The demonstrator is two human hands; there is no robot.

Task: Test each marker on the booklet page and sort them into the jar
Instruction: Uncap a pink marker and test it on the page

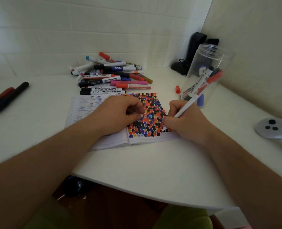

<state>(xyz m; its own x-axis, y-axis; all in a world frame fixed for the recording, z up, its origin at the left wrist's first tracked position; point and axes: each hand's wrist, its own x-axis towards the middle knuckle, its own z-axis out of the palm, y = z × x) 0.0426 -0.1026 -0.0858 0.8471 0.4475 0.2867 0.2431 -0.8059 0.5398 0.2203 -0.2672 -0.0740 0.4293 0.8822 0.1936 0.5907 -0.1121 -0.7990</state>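
Note:
An open booklet (pixel 113 142) lies in the middle of the white table, its right page thick with red, black and blue marks. My right hand (pixel 184 123) grips a white marker (pixel 189 104), tip down on the page's lower right part. My left hand (pixel 120 113) rests on the booklet with curled fingers, pressing the page; I cannot tell if it holds anything. A pile of markers (pixel 110 75) lies behind the booklet. The clear jar (pixel 208 63) stands at the right with several markers inside. A red cap (pixel 178 89) lies beside the jar.
Two dark markers (pixel 8 96) lie at the far left of the table. A white controller (pixel 274 128) sits at the right edge. A black pouch (pixel 193 50) leans in the back corner behind the jar. The table's front edge curves near my arms.

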